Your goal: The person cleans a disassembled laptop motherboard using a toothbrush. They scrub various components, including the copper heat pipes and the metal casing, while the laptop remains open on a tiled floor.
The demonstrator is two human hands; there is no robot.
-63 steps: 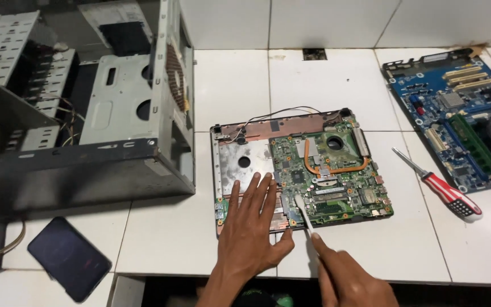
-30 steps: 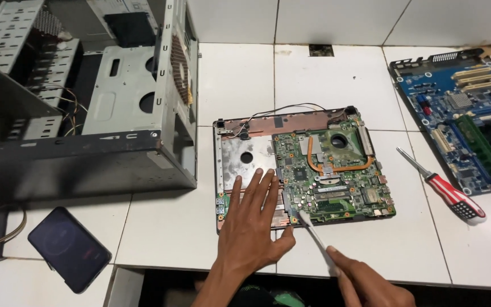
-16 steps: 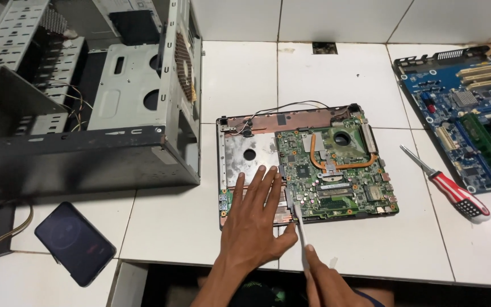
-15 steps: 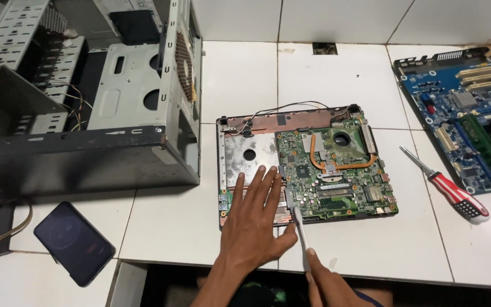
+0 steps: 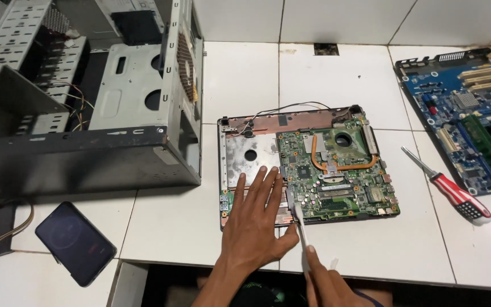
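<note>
A: Where is the laptop board [image 5: 336, 165]?

B: It lies flat on the white tiled counter [image 5: 240, 85], in its opened shell, just right of the empty computer case [image 5: 86, 108]. The green part with the copper pipe [image 5: 342, 162] fills the right side of the shell; a bare silver plate [image 5: 251, 156] fills the upper left.

A: What is the left hand [image 5: 257, 224] doing?

B: It lies palm down on the near left corner of the laptop board, fingers spread and pointing away from the person, fingertips reaching the lower edge of the silver plate. It grips nothing; it only presses flat.

A: And the right hand [image 5: 325, 281]?

B: It comes up from the counter's near edge, just below the laptop board. Its fingers are closed around a thin pale tool [image 5: 299, 224], held like a pen. The tool slants up and to the left, and its tip meets the board's near edge right beside the left thumb.

A: Can you tell what kind of tool it is?

B: No, it is too thin and blurred to tell.

A: What else lies around the laptop board?

B: To its right, a screwdriver [image 5: 450, 187] with a red handle lies by itself on the tiles. Farther right is a blue circuit board [image 5: 467, 113]. Left of the laptop board, below the computer case, a dark phone [image 5: 75, 241] lies near the counter's front edge.
</note>
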